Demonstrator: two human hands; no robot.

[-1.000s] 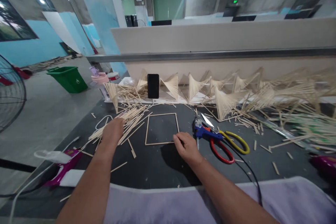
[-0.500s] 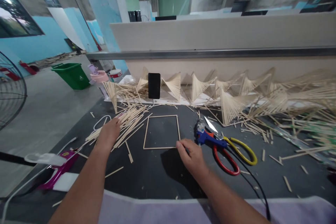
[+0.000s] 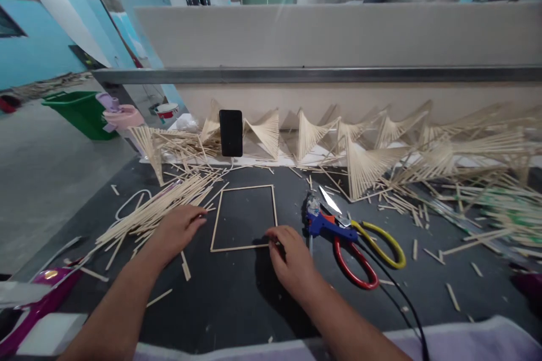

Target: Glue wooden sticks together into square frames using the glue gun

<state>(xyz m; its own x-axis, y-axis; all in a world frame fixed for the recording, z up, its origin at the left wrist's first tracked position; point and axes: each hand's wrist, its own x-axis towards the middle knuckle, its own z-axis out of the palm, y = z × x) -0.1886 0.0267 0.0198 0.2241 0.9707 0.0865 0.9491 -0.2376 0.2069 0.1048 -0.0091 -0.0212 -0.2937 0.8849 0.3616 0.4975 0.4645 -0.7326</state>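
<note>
A square frame of thin wooden sticks (image 3: pixel 217 219) lies flat on the dark table. My right hand (image 3: pixel 290 259) rests at the frame's near right corner, fingers curled and pressed on the corner stick. My left hand (image 3: pixel 175 230) lies just left of the frame, beside a spread pile of loose sticks (image 3: pixel 156 208), fingers bent with the tips toward the frame; whether a stick is pinched in them I cannot make out. A blue glue gun (image 3: pixel 324 224) lies right of the frame.
Scissors with red and yellow handles (image 3: pixel 364 248) lie over the glue gun's black cable. A black phone (image 3: pixel 231 132) stands upright at the back among several fan-shaped stick models (image 3: pixel 364 163). A purple device (image 3: pixel 34 299) sits near left. A green bin (image 3: pixel 80 110) stands on the floor.
My left hand has pulled back from the stick pile toward the frame's left side. My right hand stayed at the near right corner. The view has tipped downward.
</note>
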